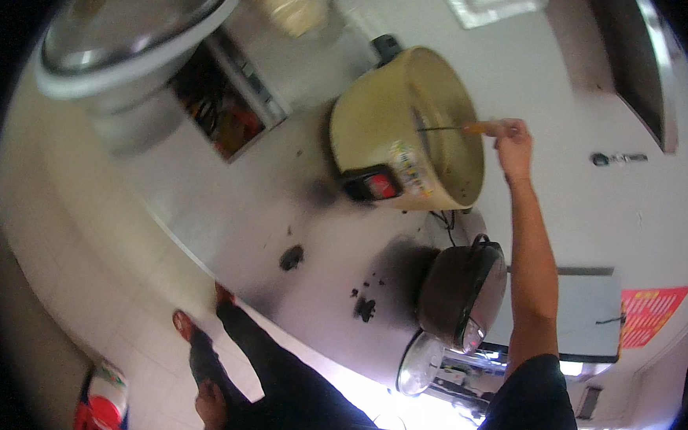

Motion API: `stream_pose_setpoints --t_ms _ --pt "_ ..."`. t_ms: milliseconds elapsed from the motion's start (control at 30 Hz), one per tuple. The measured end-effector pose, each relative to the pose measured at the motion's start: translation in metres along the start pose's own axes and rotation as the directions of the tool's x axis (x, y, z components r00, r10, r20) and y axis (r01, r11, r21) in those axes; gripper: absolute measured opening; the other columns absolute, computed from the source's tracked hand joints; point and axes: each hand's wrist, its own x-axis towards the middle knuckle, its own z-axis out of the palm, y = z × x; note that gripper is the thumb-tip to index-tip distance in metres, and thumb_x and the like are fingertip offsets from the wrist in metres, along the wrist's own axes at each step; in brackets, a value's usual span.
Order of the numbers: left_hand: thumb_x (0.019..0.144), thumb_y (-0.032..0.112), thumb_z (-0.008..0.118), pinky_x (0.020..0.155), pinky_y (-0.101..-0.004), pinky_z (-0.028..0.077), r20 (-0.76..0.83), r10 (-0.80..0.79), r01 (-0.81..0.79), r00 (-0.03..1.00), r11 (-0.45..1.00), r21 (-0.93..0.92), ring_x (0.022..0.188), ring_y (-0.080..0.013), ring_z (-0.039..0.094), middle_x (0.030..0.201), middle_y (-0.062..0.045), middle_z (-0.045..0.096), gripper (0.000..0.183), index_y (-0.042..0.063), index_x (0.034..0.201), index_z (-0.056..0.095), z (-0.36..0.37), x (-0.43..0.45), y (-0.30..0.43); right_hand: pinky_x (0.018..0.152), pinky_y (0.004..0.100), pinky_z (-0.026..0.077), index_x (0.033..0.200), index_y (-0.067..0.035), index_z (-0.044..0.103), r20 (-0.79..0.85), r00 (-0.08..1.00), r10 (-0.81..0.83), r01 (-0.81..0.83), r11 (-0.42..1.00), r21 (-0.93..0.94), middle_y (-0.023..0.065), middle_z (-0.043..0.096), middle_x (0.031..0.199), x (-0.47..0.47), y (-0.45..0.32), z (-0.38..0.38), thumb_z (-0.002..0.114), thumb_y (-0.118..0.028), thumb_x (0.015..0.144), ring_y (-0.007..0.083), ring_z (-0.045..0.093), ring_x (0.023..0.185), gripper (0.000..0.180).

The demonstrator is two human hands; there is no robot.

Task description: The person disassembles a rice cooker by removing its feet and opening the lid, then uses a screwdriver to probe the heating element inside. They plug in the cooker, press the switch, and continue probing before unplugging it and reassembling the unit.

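My right hand (pixel 511 142) is shut on the orange handle of a thin-shafted utensil (pixel 444 128). The shaft reaches across the open mouth of a large beige electric rice cooker (pixel 367 128), and its far end is unclear inside. Dark specks dot the cooker's inner wall; a black side handle and a red switch panel show outside. My left hand (pixel 211 402) hangs low beside my trouser leg, too small and blurred to show whether it holds anything.
A smaller dark rice cooker (pixel 460 299) and a round lid (pixel 420 364) stand on the metal counter (pixel 319 231), with dark residue nearby. Beyond the beige cooker are an open box (pixel 233 102), a lidded metal pot (pixel 136 37) and a plastic bag (pixel 292 5). A red-and-white container (pixel 102 401) stands on the floor.
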Motion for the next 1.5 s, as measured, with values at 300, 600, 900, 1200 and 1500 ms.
stream_pose_setpoints --t_ms 300,600,900,1200,1500 --pt "0.099 0.057 0.045 0.082 -0.0496 0.053 0.196 -0.045 0.014 0.98 0.987 0.158 0.098 -0.0376 0.067 0.112 -0.021 0.069 0.063 0.003 0.127 0.061 -0.03 -0.004 0.022 0.073 0.0319 0.052 0.1 0.0 0.057 -0.045 0.999 0.019 -0.026 0.99 -0.142 0.0101 0.069 0.085 -0.007 0.003 -0.001 0.073 -0.026 0.091 0.0161 0.062 0.077 0.032" --pt "0.1 0.051 0.047 0.094 -0.0489 0.05 0.183 -0.009 -0.015 0.983 0.991 0.131 0.112 -0.04 0.062 0.122 -0.023 0.066 0.061 0.002 0.136 0.053 -0.037 -0.011 0.023 0.071 0.0322 0.052 0.099 -0.001 0.057 -0.001 1.0 -0.022 0.022 0.986 -0.167 0.0101 0.068 0.083 -0.004 -0.006 0.013 0.071 -0.027 0.092 0.0179 0.062 0.073 0.031" --pt "0.093 0.03 0.063 0.061 -0.0428 0.052 -0.032 -0.012 0.01 0.999 0.997 -0.073 0.064 -0.0302 0.068 0.075 -0.019 0.07 0.038 -0.001 0.114 0.062 -0.013 0.009 -0.013 0.079 0.0374 0.054 0.103 -0.001 0.06 0.026 0.999 0.039 -0.034 0.985 -0.169 0.0177 0.071 0.091 -0.001 -0.014 0.014 0.073 -0.029 0.089 0.0284 0.069 0.082 0.034" --pt "0.092 0.025 0.062 0.075 -0.0509 0.054 0.051 -0.115 0.117 0.992 0.992 -0.041 0.087 -0.0441 0.069 0.098 -0.025 0.071 0.037 -0.002 0.118 0.062 -0.027 0.005 0.011 0.072 0.0326 0.051 0.096 0.001 0.059 0.005 0.999 -0.036 0.037 0.988 -0.148 0.0116 0.068 0.082 -0.001 -0.003 0.018 0.074 -0.029 0.089 0.0183 0.062 0.074 0.034" --pt "0.091 0.025 0.062 0.076 -0.0508 0.055 0.054 -0.162 0.161 0.985 0.987 0.024 0.092 -0.0438 0.069 0.101 -0.026 0.071 0.036 0.0 0.117 0.062 -0.024 0.007 0.005 0.074 0.0334 0.052 0.097 0.0 0.059 -0.002 1.0 -0.009 0.009 0.992 -0.124 0.0115 0.069 0.083 -0.004 -0.003 0.016 0.073 -0.031 0.09 0.019 0.062 0.076 0.035"
